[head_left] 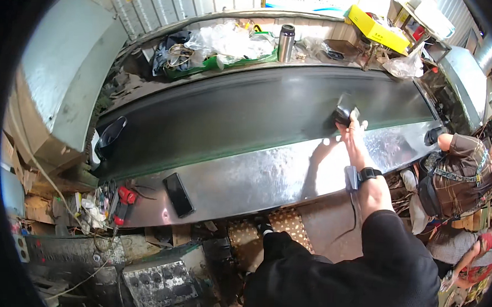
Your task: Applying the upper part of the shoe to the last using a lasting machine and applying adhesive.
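My right hand point(352, 128) reaches over the dark conveyor belt point(231, 114) toward its right part. Its fingers are closed round a small, dark, shiny object point(344, 108), whose kind I cannot make out. A black wristwatch point(369, 174) and a small grey device point(352, 178) with a cable are on that wrist. At the belt's left end lies a black, shoe-like item point(111, 137) with a pale part beside it. My left hand does not show.
A metal ledge point(245, 175) along the belt's near side bears a black phone point(178, 195) and a red power tool point(124, 203). A steel flask point(285, 43) and plastic bags point(229, 41) stand behind. Two people work at right, one in a brown shirt point(465, 170).
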Tool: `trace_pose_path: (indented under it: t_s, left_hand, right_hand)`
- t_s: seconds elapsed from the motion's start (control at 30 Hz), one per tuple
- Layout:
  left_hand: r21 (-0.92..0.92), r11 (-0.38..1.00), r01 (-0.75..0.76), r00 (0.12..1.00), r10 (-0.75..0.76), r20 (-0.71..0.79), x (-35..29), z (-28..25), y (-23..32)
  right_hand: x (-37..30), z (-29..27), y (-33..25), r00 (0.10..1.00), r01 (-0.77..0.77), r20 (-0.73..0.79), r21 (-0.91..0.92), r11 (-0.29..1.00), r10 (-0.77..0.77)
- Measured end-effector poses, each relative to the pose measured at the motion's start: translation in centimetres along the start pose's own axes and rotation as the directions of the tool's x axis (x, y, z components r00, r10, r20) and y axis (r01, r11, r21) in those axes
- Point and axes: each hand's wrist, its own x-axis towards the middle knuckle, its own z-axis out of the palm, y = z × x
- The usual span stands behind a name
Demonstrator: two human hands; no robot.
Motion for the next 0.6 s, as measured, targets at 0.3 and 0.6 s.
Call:
trace_pose_path:
  t_s: [0.3, 0.6]
  left_hand:
    - [-0.055, 0.997, -0.052, 0.997, 0.055, 0.055, 3.2, 8.4, 5.0]
    - [-0.156, 0.981, -0.113, 0.984, 0.132, 0.117, 5.4, 13.1, 7.3]
  right_hand:
    - [-8.3, 1.9, 13.6, 0.606, -0.607, 0.439, -0.284, 0.743, 0.663]
    - [-17.5, 4.0, 8.3, 0.575, -0.29, 0.437, -0.682, 0.672, 0.692]
